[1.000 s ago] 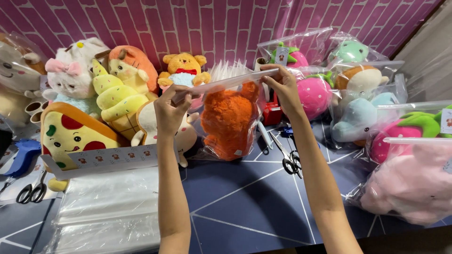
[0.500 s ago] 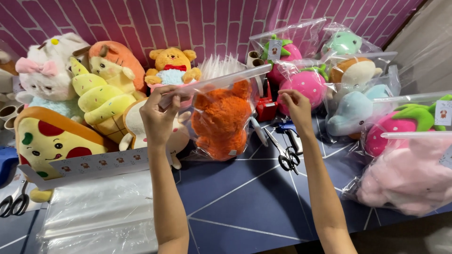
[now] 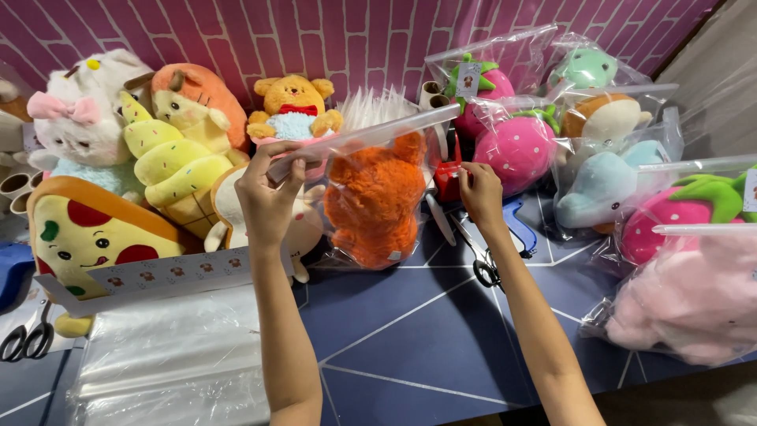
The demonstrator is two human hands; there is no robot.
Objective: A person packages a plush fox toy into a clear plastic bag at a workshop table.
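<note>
The left hand (image 3: 268, 193) pinches the clear plastic bag (image 3: 371, 142) with the orange plush toy (image 3: 374, 201); the right hand (image 3: 479, 192) grips a small red holder (image 3: 448, 177). Black scissors (image 3: 482, 264) lie at six o'clock of it.

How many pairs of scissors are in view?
2: black-handled scissors at the left edge beside the stack of clear plastic bags, and scissors on the blue table under the right hand. Others may be hidden.

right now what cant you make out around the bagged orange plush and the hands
- Head view: what the right hand pinches by the red object; the fingers cover it.
- Orange plush: face not readable, blurred by the clear bag.
- Left hand hides the bag's left corner.
- Scissors are cut off by the left edge.
</note>
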